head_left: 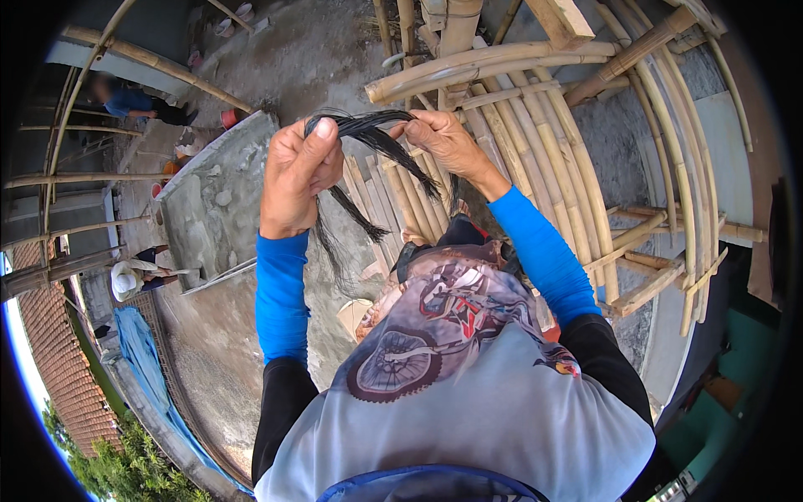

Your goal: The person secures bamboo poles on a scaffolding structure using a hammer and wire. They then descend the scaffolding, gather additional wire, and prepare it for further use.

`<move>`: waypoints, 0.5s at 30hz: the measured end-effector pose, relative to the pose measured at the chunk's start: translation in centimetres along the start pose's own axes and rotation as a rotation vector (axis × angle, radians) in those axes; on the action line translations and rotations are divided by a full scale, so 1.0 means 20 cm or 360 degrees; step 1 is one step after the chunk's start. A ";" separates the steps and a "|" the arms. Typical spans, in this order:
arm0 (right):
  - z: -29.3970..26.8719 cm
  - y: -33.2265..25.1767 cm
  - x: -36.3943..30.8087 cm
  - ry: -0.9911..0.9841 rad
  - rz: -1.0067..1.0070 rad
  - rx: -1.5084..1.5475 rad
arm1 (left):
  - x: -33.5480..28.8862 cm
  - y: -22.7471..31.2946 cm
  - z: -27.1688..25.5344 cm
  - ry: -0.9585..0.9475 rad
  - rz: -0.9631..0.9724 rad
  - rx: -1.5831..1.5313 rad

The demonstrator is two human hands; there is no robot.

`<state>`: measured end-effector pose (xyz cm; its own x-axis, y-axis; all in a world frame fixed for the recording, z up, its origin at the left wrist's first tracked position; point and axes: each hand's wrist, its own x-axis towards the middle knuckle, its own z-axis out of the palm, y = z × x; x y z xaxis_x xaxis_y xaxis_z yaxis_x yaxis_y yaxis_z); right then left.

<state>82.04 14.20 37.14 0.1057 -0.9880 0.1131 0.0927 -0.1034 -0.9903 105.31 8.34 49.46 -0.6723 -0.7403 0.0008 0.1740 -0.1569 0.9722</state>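
Upper centre of the frame, the left hand [299, 174] and the right hand [443, 140], each grip pinching, are holding a drooping bundle of thin black fibrous strands [368, 127]; beyond, round yellowish bamboo poles [552, 157] are spanning the upper right!

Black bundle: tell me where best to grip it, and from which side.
Probably pinch the black bundle at its middle, between the left hand and right hand, coming from the far side. The strands gather there with no fingers over them, while the lower ends hang loose.
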 end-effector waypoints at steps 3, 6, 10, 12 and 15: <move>0.11 -0.01 0.02 0.0251 -0.0267 -0.0086 | 0.02 0.03 0.03 -0.0007 0.0036 -0.0015; 0.16 -0.02 0.04 0.0388 -0.0459 -0.0147 | 0.03 0.05 0.04 -0.0004 0.0086 -0.0034; 0.19 -0.06 0.09 0.0283 -0.0356 -0.0428 | 0.06 0.05 0.03 0.0047 0.0221 -0.0098; 0.26 -0.07 0.14 0.0257 -0.0275 -0.0364 | 0.09 0.06 0.04 0.0114 0.0317 -0.0085; 0.28 -0.02 0.22 0.0299 -0.0402 -0.0489 | 0.13 0.12 0.04 0.0251 0.0428 0.0101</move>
<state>88.06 10.46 38.44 -0.0669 -0.9281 0.3662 -0.2093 -0.3458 -0.9147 103.50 6.56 51.90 -0.4874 -0.8428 0.2282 0.2818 0.0956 0.9547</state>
